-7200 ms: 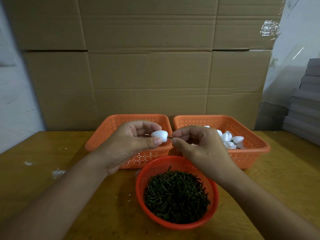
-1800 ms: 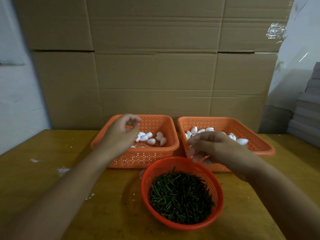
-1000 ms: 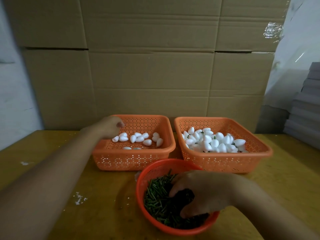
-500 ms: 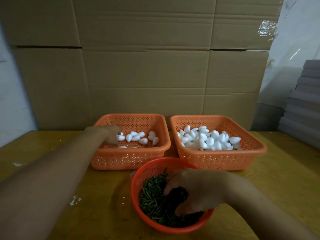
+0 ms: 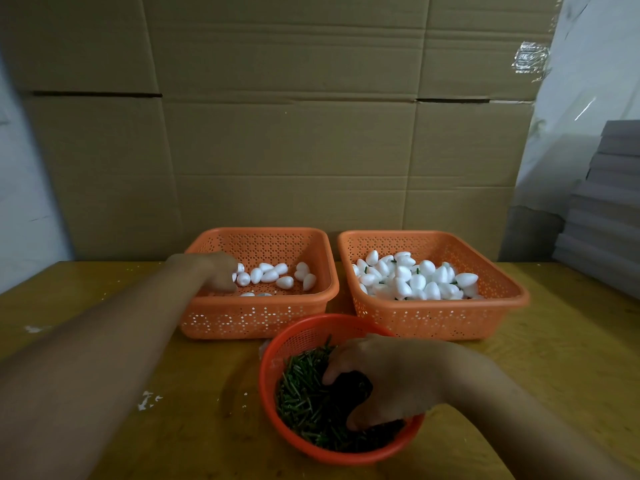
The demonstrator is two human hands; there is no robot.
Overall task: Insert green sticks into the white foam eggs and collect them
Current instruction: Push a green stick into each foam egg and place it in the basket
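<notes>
My left hand reaches among plain foam eggs while my right hand digs, fingers curled, into green sticks; neither grasp is visible.

I count two square orange plastic baskets, one round red mesh basket, and about eleven white foam eggs in my left-hand basket.
</notes>
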